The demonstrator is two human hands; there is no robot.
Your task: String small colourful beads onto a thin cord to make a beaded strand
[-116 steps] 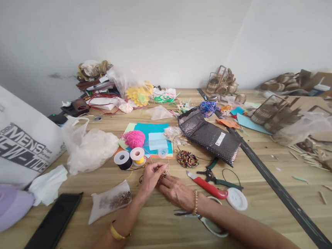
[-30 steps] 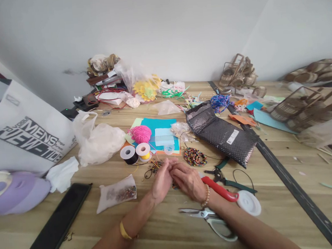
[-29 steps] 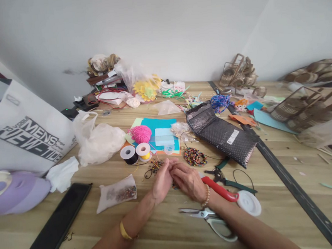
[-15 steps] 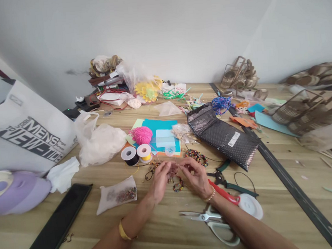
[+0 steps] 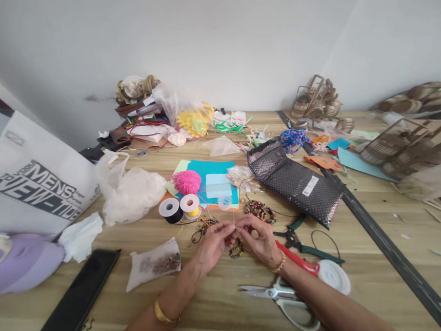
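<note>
Fingertips pinched, my left hand (image 5: 216, 242) meets my right hand (image 5: 258, 235) over the middle of the table. A thin pale thread (image 5: 233, 217) runs up from between them toward a small clear spool (image 5: 224, 202). Both hands pinch at this thread; its end is hidden by the fingers. Just below them lies a small ring of coloured beads (image 5: 236, 250), partly covered. Behind my right hand is a coil of coloured beads (image 5: 260, 211). Loose dark beads (image 5: 208, 223) lie behind my left hand.
Scissors (image 5: 272, 291), red-and-green-handled pliers (image 5: 298, 259) and a white spool (image 5: 333, 276) lie by my right forearm. Left are a bag of beads (image 5: 155, 264) and a black case (image 5: 78, 299). Farther back are pink yarn (image 5: 186, 182), thread spools (image 5: 171, 210) and a black bubble mailer (image 5: 299, 179).
My hands have come closer together, fingertips now meeting, and sit slightly lower over the bead ring. The view has shifted slightly.
</note>
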